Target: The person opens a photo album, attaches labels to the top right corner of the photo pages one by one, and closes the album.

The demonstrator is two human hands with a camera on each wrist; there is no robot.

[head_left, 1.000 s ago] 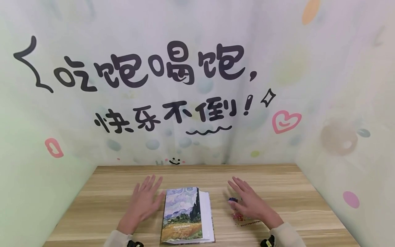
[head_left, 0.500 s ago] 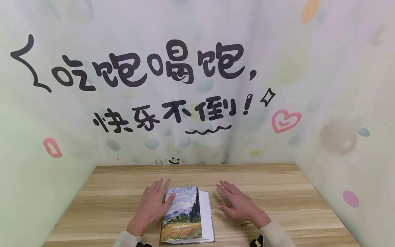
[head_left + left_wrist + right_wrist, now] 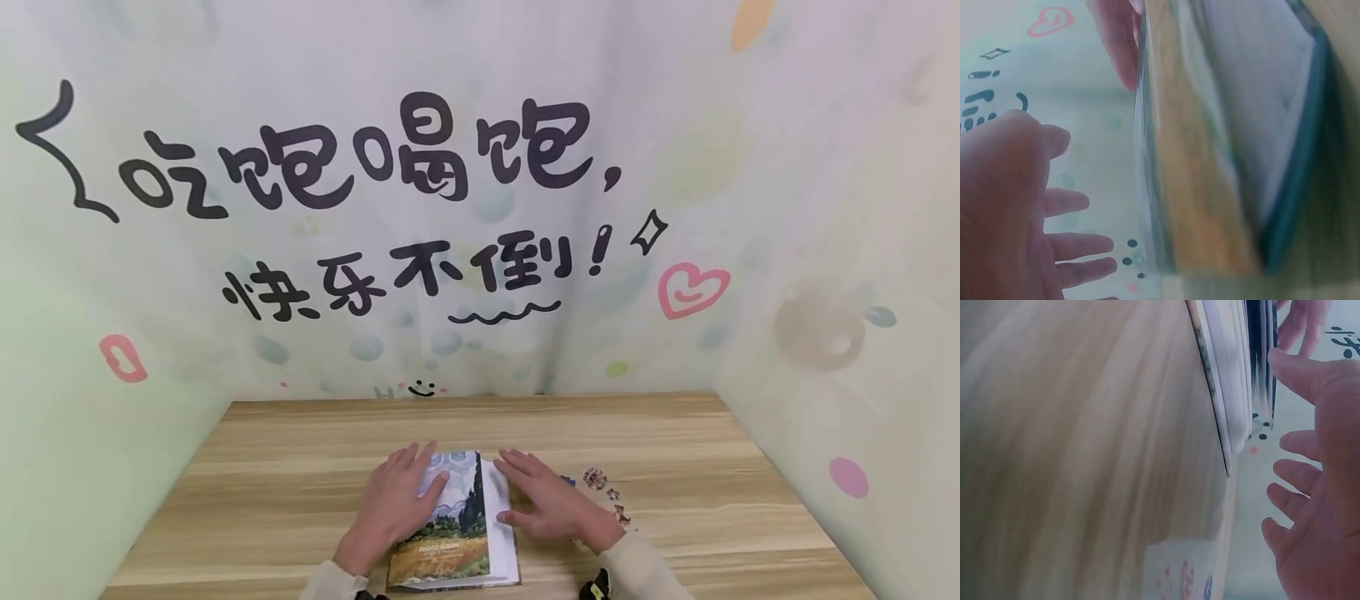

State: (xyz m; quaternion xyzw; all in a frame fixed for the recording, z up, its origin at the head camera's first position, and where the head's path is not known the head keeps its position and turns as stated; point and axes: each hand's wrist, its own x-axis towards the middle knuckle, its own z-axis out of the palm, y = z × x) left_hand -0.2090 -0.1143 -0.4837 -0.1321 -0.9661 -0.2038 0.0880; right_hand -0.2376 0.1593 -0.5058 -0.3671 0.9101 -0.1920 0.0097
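Note:
A thick photo album (image 3: 442, 554) with a painted landscape cover lies on the wooden table, its front cover slightly raised over white pages (image 3: 501, 546). My left hand (image 3: 393, 502) hovers along the album's left side, fingers straight and thumb overlapping the cover in the head view. On the other side, my right hand (image 3: 553, 502) is spread with its fingertips right at the page edge. Neither hand grips anything. In the left wrist view the album (image 3: 1197, 156) stands beside the open palm. The right wrist view has my right thumb (image 3: 1297, 372) close to the cover's edge.
To the right of my right hand lie small colourful stickers (image 3: 595, 477), partly covered by the hand and sleeve. A clear sheet with red and blue marks (image 3: 1179, 572) shows in the right wrist view. Behind the table (image 3: 300, 429) hangs a printed curtain (image 3: 480, 367).
Both hands have moved inward toward the album, the left to the right and the right to the left. More of the stickers on the right has come into sight. The album has stayed in place.

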